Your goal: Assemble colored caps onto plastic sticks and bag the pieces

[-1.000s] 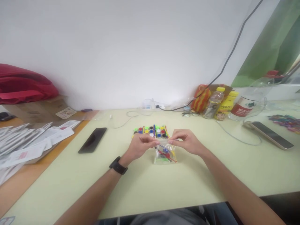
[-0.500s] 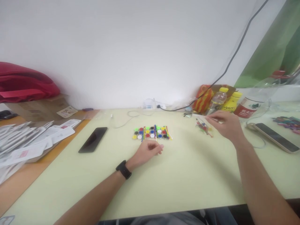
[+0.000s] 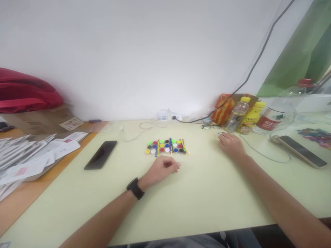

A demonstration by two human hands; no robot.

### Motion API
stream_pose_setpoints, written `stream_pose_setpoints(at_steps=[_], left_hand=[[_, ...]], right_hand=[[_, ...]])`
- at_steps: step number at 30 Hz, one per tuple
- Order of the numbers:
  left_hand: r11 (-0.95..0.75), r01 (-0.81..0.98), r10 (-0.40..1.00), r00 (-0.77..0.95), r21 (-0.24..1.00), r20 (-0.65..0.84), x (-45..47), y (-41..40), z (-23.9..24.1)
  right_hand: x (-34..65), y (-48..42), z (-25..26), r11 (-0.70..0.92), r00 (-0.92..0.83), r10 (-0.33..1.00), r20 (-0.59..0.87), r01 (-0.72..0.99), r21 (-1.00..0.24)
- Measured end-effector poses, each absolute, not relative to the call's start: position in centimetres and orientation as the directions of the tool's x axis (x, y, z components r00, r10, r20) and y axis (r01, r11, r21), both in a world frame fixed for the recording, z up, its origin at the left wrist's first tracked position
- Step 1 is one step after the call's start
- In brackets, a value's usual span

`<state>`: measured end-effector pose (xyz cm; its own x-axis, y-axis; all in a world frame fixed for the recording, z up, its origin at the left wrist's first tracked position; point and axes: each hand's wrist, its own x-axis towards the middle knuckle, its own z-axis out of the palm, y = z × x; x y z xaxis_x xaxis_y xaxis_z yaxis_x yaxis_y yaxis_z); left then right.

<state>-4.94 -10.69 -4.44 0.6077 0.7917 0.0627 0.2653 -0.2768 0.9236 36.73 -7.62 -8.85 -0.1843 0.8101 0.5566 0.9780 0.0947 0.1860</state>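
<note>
Several round coloured caps (image 3: 167,145) lie in rows on the table, with thin coloured sticks (image 3: 157,147) standing between groups of them. Just in front of these rows rests my left hand (image 3: 164,167), its fingers curled and thumb against the fingertips. Whether anything is in that pinch cannot be made out. A pale thin stick end shows just behind the knuckles. Farther right, my right hand (image 3: 231,145) is lowered to the table with fingers bent together. It covers the small colourful heap there; only a bit of white and blue shows at its fingertips.
A black phone (image 3: 100,155) lies left; another phone (image 3: 303,151) lies right beside a cable. Glasses (image 3: 210,126), a clear bottle (image 3: 237,115), a yellow bottle (image 3: 250,119) and a large bottle (image 3: 270,120) stand or lie at the back. White packets (image 3: 38,153) are stacked left.
My right hand has come down and slightly left from above the colourful heap and now hides it. My left hand has stayed almost where it was.
</note>
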Motion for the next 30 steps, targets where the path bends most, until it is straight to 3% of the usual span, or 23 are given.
stream_pose_setpoints(at_steps=[8, 18, 21, 26, 30], left_hand=[[-0.282, 0.256, 0.785, 0.616, 0.925, 0.069, -5.0, -10.6, -4.5], [-0.279, 0.273, 0.796, 0.602, 0.921, 0.063, -4.9, -10.8, -4.4], [-0.309, 0.284, 0.794, 0.603, 0.908, 0.082, -4.7, -11.0, -4.3], [-0.416, 0.347, 0.776, 0.617, 0.841, 0.13, -4.4, -11.5, -4.2], [-0.477, 0.365, 0.758, 0.631, 0.8, 0.164, -4.3, -11.8, -4.3]], right_hand=[[38.1, -7.4, -9.9, 0.019, -0.022, 0.842, 0.539, 1.0, 0.01], [37.3, -7.8, -10.0, 0.063, -0.082, 0.796, 0.6, 0.997, 0.052], [35.0, -8.1, -9.7, 0.152, -0.13, 0.767, 0.628, 0.988, 0.019], [27.3, -9.0, -8.4, 0.471, -0.313, 0.764, 0.565, 0.868, -0.156], [21.6, -8.0, -7.3, 0.563, -0.363, 0.764, 0.533, 0.778, -0.277]])
